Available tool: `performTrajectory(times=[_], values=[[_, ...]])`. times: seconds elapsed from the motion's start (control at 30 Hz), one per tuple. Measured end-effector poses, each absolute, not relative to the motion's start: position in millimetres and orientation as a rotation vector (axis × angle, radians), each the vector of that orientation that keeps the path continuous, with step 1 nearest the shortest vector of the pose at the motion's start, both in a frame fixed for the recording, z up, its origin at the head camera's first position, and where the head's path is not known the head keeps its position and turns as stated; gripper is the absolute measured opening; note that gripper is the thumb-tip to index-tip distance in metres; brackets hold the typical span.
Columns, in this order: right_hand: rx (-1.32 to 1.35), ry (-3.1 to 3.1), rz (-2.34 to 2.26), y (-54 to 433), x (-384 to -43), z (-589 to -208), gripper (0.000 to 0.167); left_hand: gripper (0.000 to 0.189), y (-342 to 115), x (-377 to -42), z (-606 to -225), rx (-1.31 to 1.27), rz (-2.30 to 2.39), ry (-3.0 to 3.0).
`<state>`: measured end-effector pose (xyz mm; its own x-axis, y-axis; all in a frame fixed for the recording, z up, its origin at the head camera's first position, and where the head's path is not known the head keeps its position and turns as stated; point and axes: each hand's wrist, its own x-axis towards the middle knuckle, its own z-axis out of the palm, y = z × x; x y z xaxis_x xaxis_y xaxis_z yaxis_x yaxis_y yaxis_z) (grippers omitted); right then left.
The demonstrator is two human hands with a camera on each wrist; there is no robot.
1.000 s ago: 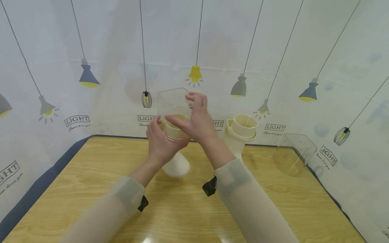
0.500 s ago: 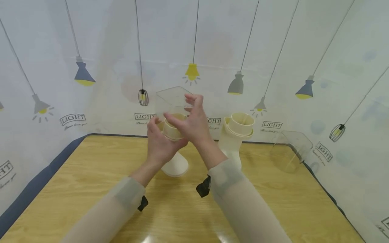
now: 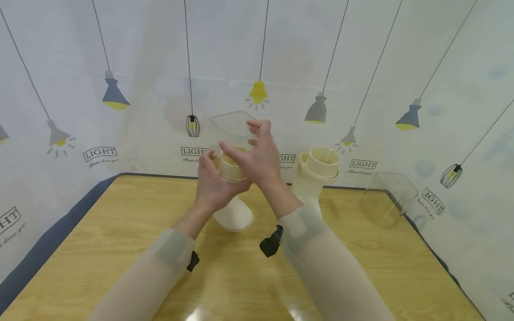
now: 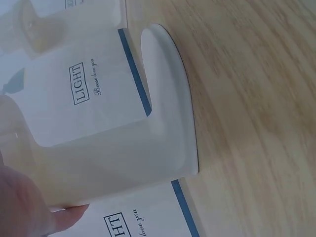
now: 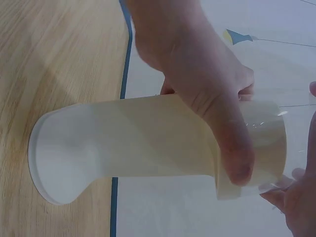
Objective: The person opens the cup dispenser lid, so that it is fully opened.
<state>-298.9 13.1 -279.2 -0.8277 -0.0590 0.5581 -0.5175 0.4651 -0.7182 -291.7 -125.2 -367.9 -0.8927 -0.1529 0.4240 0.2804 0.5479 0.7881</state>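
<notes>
A white stand (image 3: 234,215) with a flared foot and a round cream collar (image 3: 232,167) on top stands upright on the table. My left hand (image 3: 214,187) grips it just below the collar, thumb wrapped round the near side. A clear plastic container (image 3: 230,127) with an angular rim sits at the collar's top. My right hand (image 3: 261,156) holds the container's right side, its fingers curled, thumb across the collar. In the right wrist view, the lower part of the clear container (image 5: 296,118) surrounds the collar. How far it reaches down is hard to see.
A second white stand (image 3: 321,165) of the same shape stands behind my right forearm. At the far right is another clear container (image 3: 389,200), standing near the table's back corner. A wall cloth printed with lamps hangs behind the wooden table (image 3: 152,205).
Both hands keep their hold on the stand and the clear container. Only the head view sways slightly; the other stand and container stay where they were.
</notes>
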Motion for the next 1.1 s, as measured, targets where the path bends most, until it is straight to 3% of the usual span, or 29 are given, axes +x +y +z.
performTrajectory(times=[1.1], values=[[0.519, -2.370, 1.128, 20, -293, -260, 0.075, 0.131, -131, -297, -368, -0.193, -1.314, -2.338]])
